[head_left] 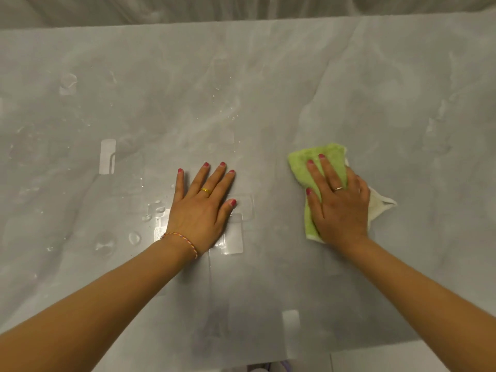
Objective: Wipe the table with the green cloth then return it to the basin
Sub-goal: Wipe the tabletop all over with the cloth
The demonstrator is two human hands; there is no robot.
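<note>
The green cloth [303, 163] lies folded on the grey table [268, 84], right of centre, a pale corner of it sticking out to the right. My right hand [338, 202] presses flat on the cloth with straight, spread fingers. My left hand [204, 208] rests flat on the bare tabletop to the left of the cloth, fingers spread, holding nothing. No basin shows in the head view.
Water drops and small puddles [134, 237] lie on the left half of the glossy table, with more specks [222, 111] near the middle. The table's far edge meets a pale draped backdrop [241, 9]. The near right corner [418, 342] drops off to a light floor.
</note>
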